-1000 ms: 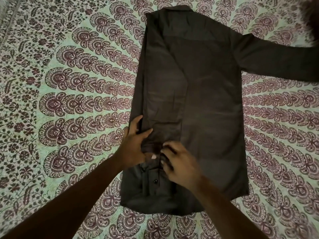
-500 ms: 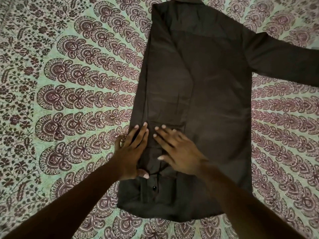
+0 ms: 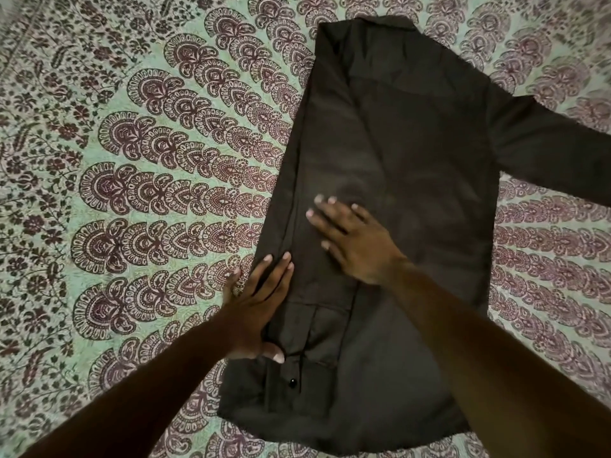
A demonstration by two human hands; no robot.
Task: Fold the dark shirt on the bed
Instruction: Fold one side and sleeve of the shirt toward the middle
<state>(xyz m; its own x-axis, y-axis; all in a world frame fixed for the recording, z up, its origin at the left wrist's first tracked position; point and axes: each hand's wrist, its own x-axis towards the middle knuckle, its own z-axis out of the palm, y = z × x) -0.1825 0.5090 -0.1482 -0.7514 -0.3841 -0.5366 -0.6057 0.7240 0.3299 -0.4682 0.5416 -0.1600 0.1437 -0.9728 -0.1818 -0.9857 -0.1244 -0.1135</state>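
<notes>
The dark shirt point(image 3: 413, 180) lies face down on the bed, collar at the top. Its left side and sleeve are folded inward over the back, the cuff with a black button point(image 3: 292, 381) near the hem. The right sleeve point(image 3: 555, 157) stretches out flat toward the right edge. My left hand point(image 3: 258, 309) lies flat with straight fingers along the shirt's folded left edge, thumb on the cuff. My right hand point(image 3: 353, 239) presses flat on the folded sleeve, fingers spread, higher up the shirt.
A patterned bedspread point(image 3: 148, 200) in pale green with maroon paisley arcs covers the bed all around the shirt. The shirt's hem point(image 3: 330, 444) lies close to the bottom of the view.
Both hands went from pinching the cuff to lying flat on the fabric. My right hand has slid up along the folded sleeve; my left hand stays at the left edge.
</notes>
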